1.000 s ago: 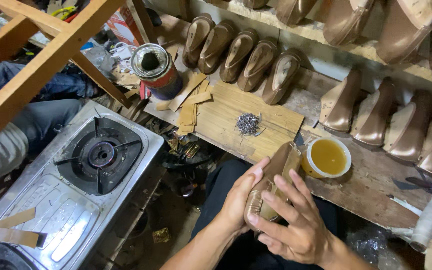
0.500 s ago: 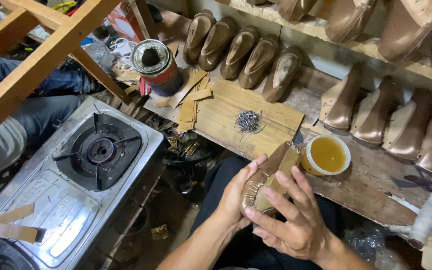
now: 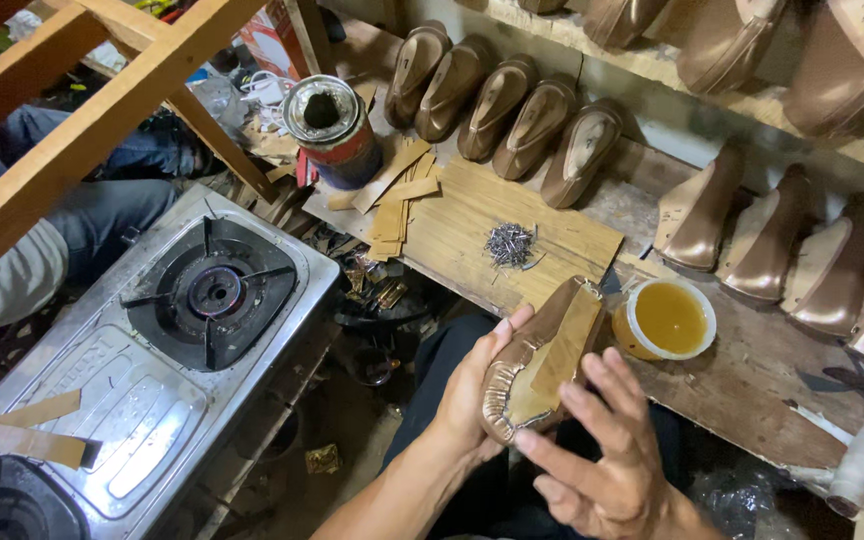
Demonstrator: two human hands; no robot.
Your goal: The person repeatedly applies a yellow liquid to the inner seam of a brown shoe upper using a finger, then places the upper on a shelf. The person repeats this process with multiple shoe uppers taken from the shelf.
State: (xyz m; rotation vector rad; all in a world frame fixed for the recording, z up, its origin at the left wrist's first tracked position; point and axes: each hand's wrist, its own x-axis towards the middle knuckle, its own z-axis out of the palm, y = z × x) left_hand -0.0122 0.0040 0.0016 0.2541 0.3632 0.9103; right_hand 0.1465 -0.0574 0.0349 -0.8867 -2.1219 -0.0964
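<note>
A bronze shoe upper on a last (image 3: 540, 361) is turned sole side up over my lap, its tan insole showing. My left hand (image 3: 474, 385) grips it from the left side. My right hand (image 3: 597, 455) lies against its lower right edge with fingers spread, the index fingertip touching the toe end. A small tub of yellow glue (image 3: 664, 319) stands on the wooden bench just right of the shoe. A pile of small nails (image 3: 509, 244) lies on a plywood board (image 3: 457, 215) beyond the shoe.
A steel gas stove (image 3: 142, 380) with tan strips on it stands at the left. An open can (image 3: 330, 129) and cut tan strips (image 3: 397, 203) sit at the board's far end. Rows of bronze shoes (image 3: 497, 105) line the bench and shelf. A seated person's leg (image 3: 62, 235) is at far left.
The view shifted slightly. My right hand slid down along the shoe toward its toe end, while my left hand kept its hold.
</note>
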